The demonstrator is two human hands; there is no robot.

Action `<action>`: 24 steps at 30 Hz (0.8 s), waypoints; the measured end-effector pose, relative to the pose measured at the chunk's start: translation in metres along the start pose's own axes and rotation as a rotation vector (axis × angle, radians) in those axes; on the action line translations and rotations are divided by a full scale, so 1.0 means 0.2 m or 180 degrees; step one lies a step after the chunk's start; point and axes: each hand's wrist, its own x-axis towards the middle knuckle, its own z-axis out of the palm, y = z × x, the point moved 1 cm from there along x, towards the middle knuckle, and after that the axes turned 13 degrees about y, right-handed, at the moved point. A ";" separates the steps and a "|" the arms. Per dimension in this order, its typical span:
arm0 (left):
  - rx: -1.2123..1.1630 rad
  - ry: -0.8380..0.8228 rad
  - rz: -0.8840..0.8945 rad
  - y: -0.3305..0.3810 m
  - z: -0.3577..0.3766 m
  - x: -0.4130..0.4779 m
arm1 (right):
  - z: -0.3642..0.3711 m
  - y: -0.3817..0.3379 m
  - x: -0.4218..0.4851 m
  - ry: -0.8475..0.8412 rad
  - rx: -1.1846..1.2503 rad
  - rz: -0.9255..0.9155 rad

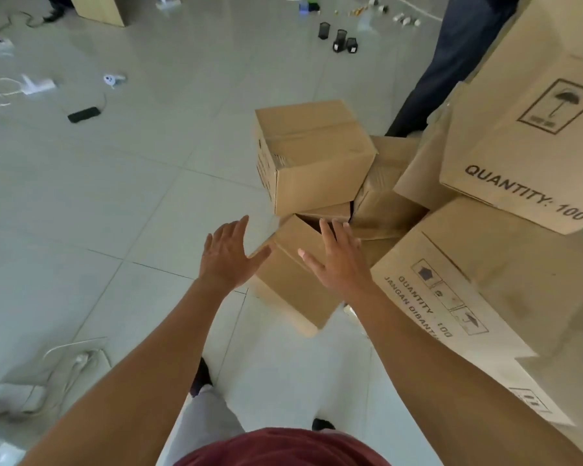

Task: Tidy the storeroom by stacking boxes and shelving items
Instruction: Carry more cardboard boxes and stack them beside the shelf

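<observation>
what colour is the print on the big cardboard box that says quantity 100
Black lettering on the big plain brown cardboard box, seen in the head view.

Both spread hands (280,255) reach over cardboard box (293,280).

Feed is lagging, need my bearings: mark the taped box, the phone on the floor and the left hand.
taped box (320,142): head view, on its top face.
phone (84,114): head view, middle of its dark body.
left hand (228,255): head view, back of the hand.
</observation>
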 end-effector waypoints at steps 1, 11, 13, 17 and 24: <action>-0.0025 -0.0047 0.0028 -0.07 -0.01 0.07 | 0.02 -0.06 0.06 0.0015 0.0001 0.0072; -0.0153 -0.0472 0.0529 -0.43 -0.11 0.79 | 0.14 -0.50 0.53 0.0292 0.0190 0.1385; -0.0157 -0.0517 0.0673 -0.44 -0.10 0.94 | 0.16 -0.49 0.64 0.0264 0.0094 0.1541; -0.0120 -0.0506 0.0992 -0.46 -0.05 1.26 | 0.25 -0.45 0.89 0.0335 0.0128 0.1802; -0.0008 -0.0604 0.1230 -0.39 0.09 1.83 | 0.37 -0.32 1.34 0.0218 0.0252 0.2100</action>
